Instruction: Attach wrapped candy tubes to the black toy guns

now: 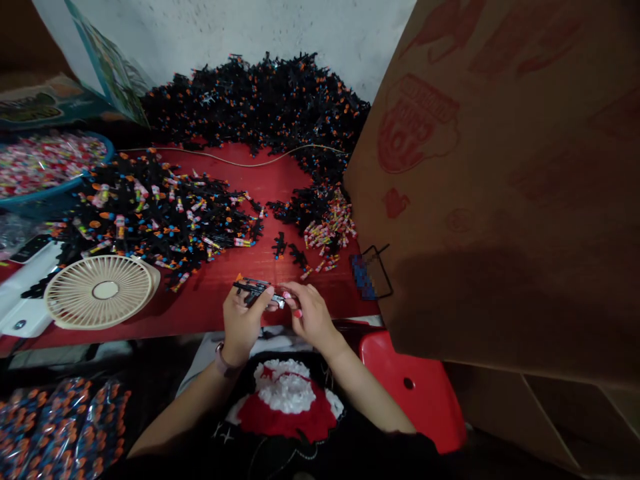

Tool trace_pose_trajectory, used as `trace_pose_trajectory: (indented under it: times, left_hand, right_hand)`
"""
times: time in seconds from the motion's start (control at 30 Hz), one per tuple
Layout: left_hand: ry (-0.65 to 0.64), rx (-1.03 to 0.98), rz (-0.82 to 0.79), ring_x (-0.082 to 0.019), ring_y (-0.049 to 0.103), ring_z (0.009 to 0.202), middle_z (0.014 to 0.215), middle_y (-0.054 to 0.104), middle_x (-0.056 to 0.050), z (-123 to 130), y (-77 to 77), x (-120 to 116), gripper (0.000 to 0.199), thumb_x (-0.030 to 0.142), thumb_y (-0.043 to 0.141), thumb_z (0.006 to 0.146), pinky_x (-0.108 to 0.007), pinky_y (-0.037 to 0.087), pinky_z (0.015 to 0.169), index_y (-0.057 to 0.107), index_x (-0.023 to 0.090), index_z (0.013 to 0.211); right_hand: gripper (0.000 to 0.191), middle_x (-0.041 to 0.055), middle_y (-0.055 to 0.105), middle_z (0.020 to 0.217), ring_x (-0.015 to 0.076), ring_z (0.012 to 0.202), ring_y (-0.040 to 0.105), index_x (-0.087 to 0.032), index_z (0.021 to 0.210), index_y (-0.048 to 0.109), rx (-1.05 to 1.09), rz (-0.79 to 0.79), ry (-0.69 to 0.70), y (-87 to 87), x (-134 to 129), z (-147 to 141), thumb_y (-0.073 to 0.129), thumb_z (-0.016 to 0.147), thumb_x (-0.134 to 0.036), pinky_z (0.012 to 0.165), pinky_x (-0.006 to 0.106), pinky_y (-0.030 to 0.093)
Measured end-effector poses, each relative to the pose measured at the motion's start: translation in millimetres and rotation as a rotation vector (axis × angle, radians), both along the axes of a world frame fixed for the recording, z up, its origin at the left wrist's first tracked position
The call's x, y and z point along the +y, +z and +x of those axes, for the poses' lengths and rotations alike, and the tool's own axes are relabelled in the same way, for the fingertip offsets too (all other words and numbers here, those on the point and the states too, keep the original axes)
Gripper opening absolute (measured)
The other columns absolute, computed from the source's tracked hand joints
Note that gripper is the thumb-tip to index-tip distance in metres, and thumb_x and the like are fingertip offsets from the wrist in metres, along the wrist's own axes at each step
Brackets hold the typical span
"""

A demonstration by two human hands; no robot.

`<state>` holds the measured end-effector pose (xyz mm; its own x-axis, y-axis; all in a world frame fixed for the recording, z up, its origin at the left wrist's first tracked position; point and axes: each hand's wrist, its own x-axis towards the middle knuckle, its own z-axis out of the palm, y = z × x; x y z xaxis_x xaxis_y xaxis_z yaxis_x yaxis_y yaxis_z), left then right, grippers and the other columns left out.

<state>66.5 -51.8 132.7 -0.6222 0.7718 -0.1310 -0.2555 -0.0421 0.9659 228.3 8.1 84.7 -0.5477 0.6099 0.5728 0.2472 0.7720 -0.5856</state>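
**Black toy gun held low at the near edge of the red table!**

And here it is, the toy gun lying slantwise, orange tip up and to the left, grey end towards the right. A lane of bare red surface runs away from it, the left-hand pile on one flank, the pink-and-yellow tubes on the other, and a tall cardboard box walling off the right side.

Look at the pose: both forearms reach in from below, wrists close together. The left hand is closed around the gun, thumb pressed along it. The right hand comes in at the grey end, fingers curled and drawn together; whether they pinch a small piece, I cannot tell.

Count them: one gun in hand, two loose guns just beyond, too many to count in the pile at left and the dark heap against the wall. One cream fan grille sits left, one blue basin behind it, one pale cable crosses the back, and one red stool stands below right.
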Motion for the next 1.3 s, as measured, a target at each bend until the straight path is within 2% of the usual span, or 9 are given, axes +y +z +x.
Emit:
trace_pose_trajectory:
  times: [0.07, 0.17, 0.4, 0.57, 0.73, 0.93, 1.07, 1.2, 1.3]
  left_hand:
    - [0.053, -0.048, 0.025, -0.016, 0.075, 0.058, 0.078, 0.077, 0.000, 0.1, -1.2, 0.5, 0.047, 0.044, 0.102, 0.065, -0.025, 0.066, 0.057, 0.070, 0.017, 0.086]
    - [0.125, -0.093, 0.053, -0.015, 0.076, 0.063, 0.082, 0.077, 0.000, -0.9, -2.2, 2.1, 0.048, 0.042, 0.103, 0.065, -0.024, 0.067, 0.059, 0.070, 0.017, 0.088]
    - [0.065, -0.038, -0.003, -0.017, 0.075, 0.057, 0.081, 0.078, -0.002, 2.6, -0.3, 0.5, 0.048, 0.046, 0.101, 0.067, -0.025, 0.065, 0.053, 0.070, 0.016, 0.090]
    - [0.071, -0.031, -0.014, -0.019, 0.077, 0.059, 0.081, 0.079, -0.003, 3.5, -0.3, 0.4, 0.048, 0.047, 0.100, 0.068, -0.026, 0.066, 0.054, 0.070, 0.017, 0.090]
    - [0.035, -0.058, -0.041, -0.023, 0.080, 0.061, 0.080, 0.080, -0.005, 1.9, 0.2, -0.3, 0.052, 0.051, 0.102, 0.065, -0.028, 0.066, 0.053, 0.071, 0.016, 0.088]
    - [-0.015, -0.053, -0.050, -0.024, 0.080, 0.061, 0.077, 0.080, -0.007, 1.0, 3.6, -4.4, 0.052, 0.053, 0.102, 0.065, -0.030, 0.069, 0.056, 0.075, 0.015, 0.086]
    - [-0.020, -0.088, -0.065, -0.026, 0.080, 0.063, 0.078, 0.080, -0.007, 2.4, 4.2, -6.1, 0.056, 0.057, 0.103, 0.063, -0.033, 0.070, 0.057, 0.073, 0.015, 0.085]
    - [-0.051, -0.117, -0.070, -0.026, 0.081, 0.067, 0.085, 0.081, -0.010, 10.8, -4.9, -6.9, 0.060, 0.060, 0.102, 0.064, -0.037, 0.072, 0.061, 0.073, 0.014, 0.089]
    - [-0.088, -0.145, -0.059, -0.026, 0.082, 0.070, 0.086, 0.081, -0.008, 11.1, -17.4, -1.9, 0.062, 0.061, 0.102, 0.063, -0.038, 0.073, 0.065, 0.072, 0.015, 0.092]
  right_hand:
    - [0.044, 0.0171, 0.078, 0.126, 0.0287, 0.106, 0.077, -0.020, 0.153, 0.052, 0.005, -0.047, 0.019, 3.5, -0.9, 2.1, 0.044, 0.110, -0.021, 0.092, 0.046, 0.062]
    - [0.046, 0.0166, 0.077, 0.130, 0.0284, 0.109, 0.078, -0.022, 0.157, 0.047, -0.005, -0.096, 0.090, 8.4, -4.3, 2.8, 0.043, 0.111, -0.023, 0.095, 0.047, 0.063]
    - [0.033, 0.0145, 0.078, 0.122, 0.0272, 0.104, 0.077, -0.023, 0.143, 0.056, 0.029, -0.145, 0.107, 14.4, -6.2, 1.1, 0.041, 0.115, -0.027, 0.090, 0.044, 0.063]
    - [0.041, 0.0156, 0.078, 0.126, 0.0272, 0.104, 0.079, -0.022, 0.153, 0.048, 0.002, -0.209, 0.142, 13.0, -9.4, 3.8, 0.043, 0.112, -0.026, 0.093, 0.044, 0.064]
    - [0.042, 0.0170, 0.078, 0.126, 0.0316, 0.109, 0.077, -0.021, 0.145, 0.057, -0.015, -0.156, 0.072, 12.4, -10.5, 4.6, 0.049, 0.104, -0.021, 0.096, 0.048, 0.061]
    - [0.032, 0.0112, 0.080, 0.113, 0.0252, 0.097, 0.078, -0.024, 0.134, 0.064, 0.061, -0.403, 0.069, 9.8, -15.0, 2.2, 0.046, 0.108, -0.023, 0.084, 0.037, 0.061]
    - [0.028, 0.0108, 0.080, 0.108, 0.0268, 0.095, 0.076, -0.023, 0.121, 0.069, 0.058, -0.290, -0.039, 7.2, -16.3, -0.1, 0.048, 0.103, -0.022, 0.085, 0.040, 0.058]
    - [0.024, 0.0093, 0.079, 0.100, 0.0261, 0.089, 0.073, -0.022, 0.112, 0.071, 0.057, -0.259, -0.101, 5.3, -16.2, -3.1, 0.049, 0.102, -0.021, 0.083, 0.040, 0.055]
    - [0.022, 0.0089, 0.079, 0.104, 0.0246, 0.093, 0.073, -0.022, 0.116, 0.070, 0.059, -0.375, -0.087, -0.1, -12.1, -6.6, 0.050, 0.108, -0.027, 0.086, 0.038, 0.058]
